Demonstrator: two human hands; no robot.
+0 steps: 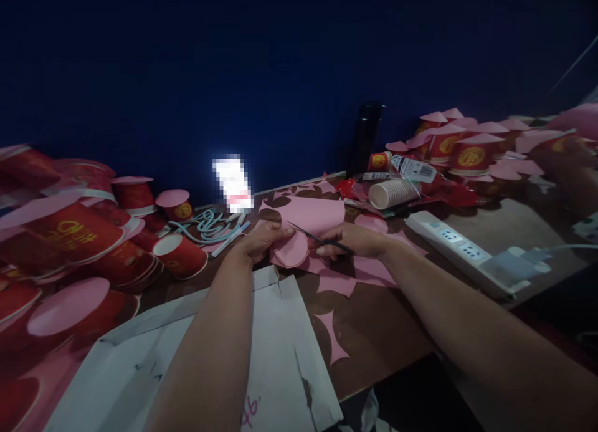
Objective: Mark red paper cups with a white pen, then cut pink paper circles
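Observation:
Near the middle of the table, my left hand (264,240) grips a sheet of pink paper (313,212) by its left side, thumb on top. A round outline shows on the paper (290,250) beside that thumb. My right hand (348,240) is closed around the dark handles of a pair of scissors (314,235). The blades point left across the pink paper, close to my left thumb. Pink offcuts with curved edges (337,283) lie below and to the right of my right hand.
Red paper cups (180,255), many topped with pink discs, crowd the left; more cups (471,158) stand at the back right. A white power strip (460,248) lies right. A lit phone (233,182), coiled cable (208,226) and dark bottle (367,136) stand behind; white cardboard (275,345) lies in front.

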